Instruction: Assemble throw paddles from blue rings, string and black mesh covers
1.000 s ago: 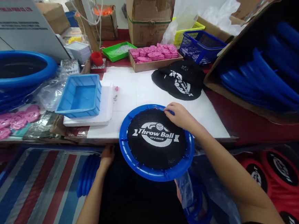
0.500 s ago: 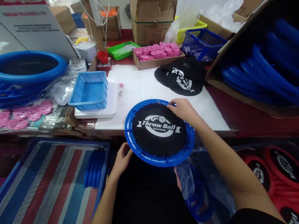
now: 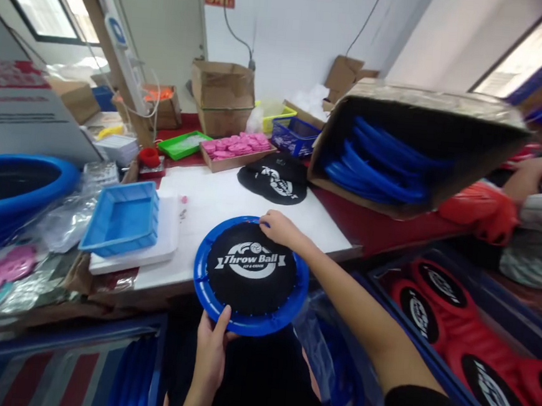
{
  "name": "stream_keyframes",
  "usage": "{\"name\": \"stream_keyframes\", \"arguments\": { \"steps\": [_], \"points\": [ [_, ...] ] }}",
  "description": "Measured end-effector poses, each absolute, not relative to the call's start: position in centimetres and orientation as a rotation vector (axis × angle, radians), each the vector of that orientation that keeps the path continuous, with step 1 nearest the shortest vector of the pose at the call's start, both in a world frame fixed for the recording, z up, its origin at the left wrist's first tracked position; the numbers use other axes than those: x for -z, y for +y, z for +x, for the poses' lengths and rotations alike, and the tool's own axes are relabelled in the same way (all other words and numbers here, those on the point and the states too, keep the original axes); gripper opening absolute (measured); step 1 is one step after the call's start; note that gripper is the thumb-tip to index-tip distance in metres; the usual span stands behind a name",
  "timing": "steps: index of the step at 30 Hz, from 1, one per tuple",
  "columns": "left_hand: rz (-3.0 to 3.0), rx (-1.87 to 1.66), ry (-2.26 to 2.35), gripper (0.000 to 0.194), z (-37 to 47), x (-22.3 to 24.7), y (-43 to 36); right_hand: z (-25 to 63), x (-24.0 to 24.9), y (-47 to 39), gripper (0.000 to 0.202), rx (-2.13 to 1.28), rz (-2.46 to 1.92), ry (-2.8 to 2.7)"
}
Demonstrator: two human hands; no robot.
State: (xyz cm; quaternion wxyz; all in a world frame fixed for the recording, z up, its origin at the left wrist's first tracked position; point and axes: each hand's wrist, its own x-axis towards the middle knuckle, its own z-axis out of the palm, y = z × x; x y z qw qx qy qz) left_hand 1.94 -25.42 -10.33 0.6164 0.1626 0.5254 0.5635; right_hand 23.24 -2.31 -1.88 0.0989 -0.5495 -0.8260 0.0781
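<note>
A round blue-rimmed throw-ball paddle (image 3: 244,301) with black mesh and white "Throw Ball" print is tilted toward me, over the table's front edge. My left hand (image 3: 213,342) grips its lower left rim, thumb on top and fingers underneath. At the far rim, my right hand (image 3: 281,229) is closed, fingertips pinched at the edge; whether a small piece is between them cannot be made out. Beyond the paddle, loose black printed mesh discs (image 3: 275,181) lie overlapping on the white table sheet (image 3: 197,185).
Left of the paddle is a light blue tray (image 3: 122,219). A shallow box of pink pieces (image 3: 238,147) and a green tray (image 3: 181,146) stand behind. An open carton of blue rings (image 3: 381,168) leans at right. Red paddles (image 3: 443,285) fill a bin; a co-worker's arm (image 3: 526,179) shows beyond.
My view has lifted and turned right. My left hand has moved onto the paddle's lower rim, thumb now on top. My right hand stays at the far rim.
</note>
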Motion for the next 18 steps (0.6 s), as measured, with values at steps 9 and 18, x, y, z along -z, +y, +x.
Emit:
{"name": "stream_keyframes", "arguments": {
  "steps": [9,18],
  "points": [
    [0.310,-1.258,1.182,0.078,2.1,11.0,-25.1,23.1,1.3,-2.9,0.023,-0.236,-1.622,-2.473],
    [0.310,-1.180,1.295,0.085,3.1,13.5,-25.1,27.3,-2.2,-1.1,0.012,-0.208,-1.509,-2.399]
  ]
}}
